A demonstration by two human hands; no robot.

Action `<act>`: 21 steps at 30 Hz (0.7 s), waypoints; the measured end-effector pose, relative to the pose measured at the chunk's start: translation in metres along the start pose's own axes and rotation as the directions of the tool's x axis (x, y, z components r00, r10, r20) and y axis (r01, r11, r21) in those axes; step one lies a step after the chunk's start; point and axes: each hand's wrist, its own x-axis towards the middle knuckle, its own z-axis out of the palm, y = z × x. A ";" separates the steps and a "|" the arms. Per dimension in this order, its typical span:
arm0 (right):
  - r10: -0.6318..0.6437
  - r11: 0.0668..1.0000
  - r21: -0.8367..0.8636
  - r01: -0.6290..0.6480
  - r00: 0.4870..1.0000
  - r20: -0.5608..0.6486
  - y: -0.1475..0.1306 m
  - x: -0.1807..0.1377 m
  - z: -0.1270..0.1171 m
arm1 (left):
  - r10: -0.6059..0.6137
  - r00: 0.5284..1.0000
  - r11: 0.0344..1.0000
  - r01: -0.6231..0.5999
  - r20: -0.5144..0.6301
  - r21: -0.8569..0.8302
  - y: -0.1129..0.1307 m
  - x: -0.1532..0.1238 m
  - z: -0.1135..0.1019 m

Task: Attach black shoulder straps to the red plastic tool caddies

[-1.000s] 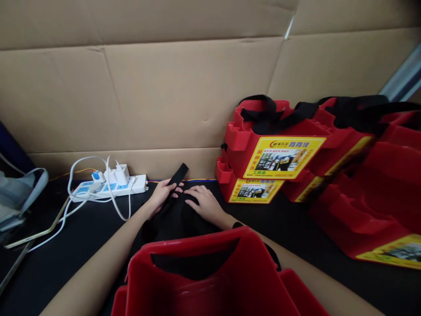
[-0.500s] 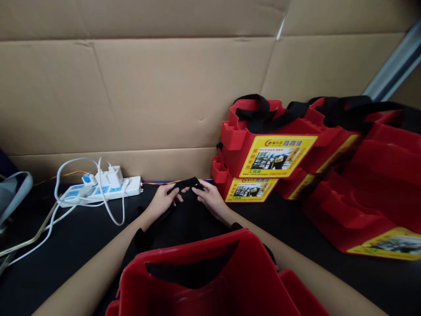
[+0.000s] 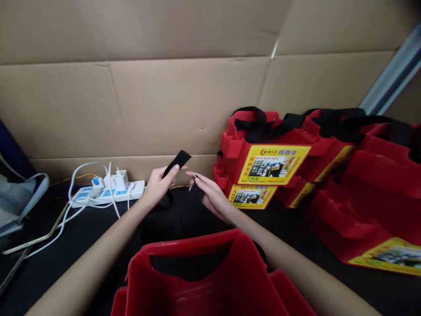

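My left hand point(image 3: 158, 184) pinches one black strap end point(image 3: 176, 161), which sticks up and to the right above the fingers. My right hand point(image 3: 210, 196) holds a second black strap end point(image 3: 195, 191) a little to the right, with something small and shiny at its fingertips. Both straps run down toward the red plastic tote point(image 3: 204, 276) standing right in front of me, between my forearms. The hands are a short gap apart above the black table top point(image 3: 82, 237).
Red totes with yellow labels point(image 3: 274, 164) and black straps are stacked and leaning at the right. A white power strip point(image 3: 108, 191) with plugs and white cables lies at the left by the cardboard wall point(image 3: 164, 96). Grey gear sits at the far left edge.
Half a second ago both hands met on the strap low over the table. Now they have lifted and parted, each holding a separate strap end, the left one raised.
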 end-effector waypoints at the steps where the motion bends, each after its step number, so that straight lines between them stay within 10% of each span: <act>1: -0.023 1.000 -0.007 0.023 1.000 0.016 -0.015 -0.001 0.004 | 0.028 0.999 0.999 -0.029 0.031 0.023 0.019 0.003 -0.006; 8: -0.169 0.974 -0.142 0.177 0.983 0.070 -0.096 -0.020 0.026 | 0.103 0.983 0.972 -0.131 0.150 0.195 0.109 -0.014 -0.023; 13: -0.335 0.908 -0.305 0.288 0.936 -0.111 -0.092 -0.035 0.032 | 0.148 0.981 0.892 -0.188 0.126 0.412 0.114 -0.038 -0.002; 21: -0.230 0.961 -0.192 0.198 0.959 -0.163 -0.074 -0.029 0.029 | 0.141 0.976 0.883 -0.200 0.167 0.424 0.091 -0.029 0.011</act>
